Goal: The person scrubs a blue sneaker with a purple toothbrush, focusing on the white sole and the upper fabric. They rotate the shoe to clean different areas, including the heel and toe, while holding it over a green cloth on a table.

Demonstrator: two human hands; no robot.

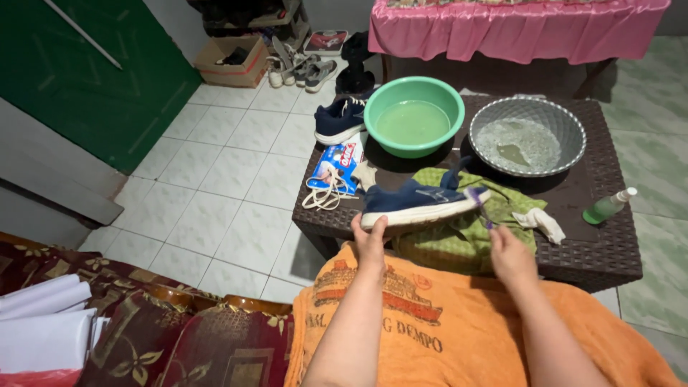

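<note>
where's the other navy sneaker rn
In the head view, the second navy fabric sneaker sits on the dark wicker table's far-left corner, beside the green plastic basin.

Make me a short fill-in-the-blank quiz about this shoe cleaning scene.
1. The left hand holds a navy ____ by its sole.
2. The right hand holds a ____ at the shoe's toe.
3. The green basin sits ____ of the grey basin.
Answers: sneaker; toothbrush; left
</note>
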